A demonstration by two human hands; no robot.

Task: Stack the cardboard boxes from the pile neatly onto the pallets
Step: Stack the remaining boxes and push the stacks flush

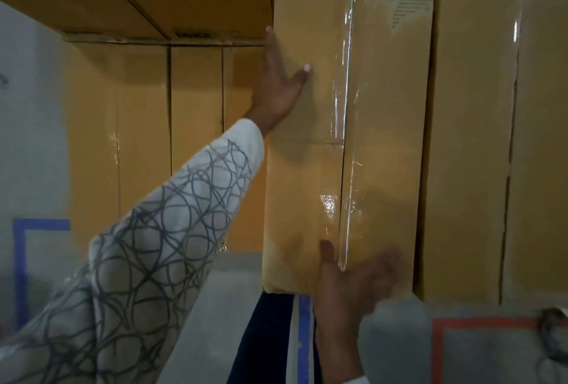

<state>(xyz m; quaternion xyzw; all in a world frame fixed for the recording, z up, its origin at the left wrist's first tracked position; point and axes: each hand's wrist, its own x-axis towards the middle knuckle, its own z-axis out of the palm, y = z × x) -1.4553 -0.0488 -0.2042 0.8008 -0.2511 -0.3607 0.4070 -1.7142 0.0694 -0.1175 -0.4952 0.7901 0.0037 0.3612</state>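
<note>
Box [307,183], tall, taped: your left hand [278,85] flat along its edge, right hand [347,285] spread low, neither gripping, so it could slip and topple.

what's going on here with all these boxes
A person has both hands on a tall brown cardboard box with clear tape down its front, standing in a wall of similar stacked boxes. The left hand lies flat at its upper left edge, thumb spread on the front. The right hand, blurred, is at its bottom edge. No pallet is in view.
</note>
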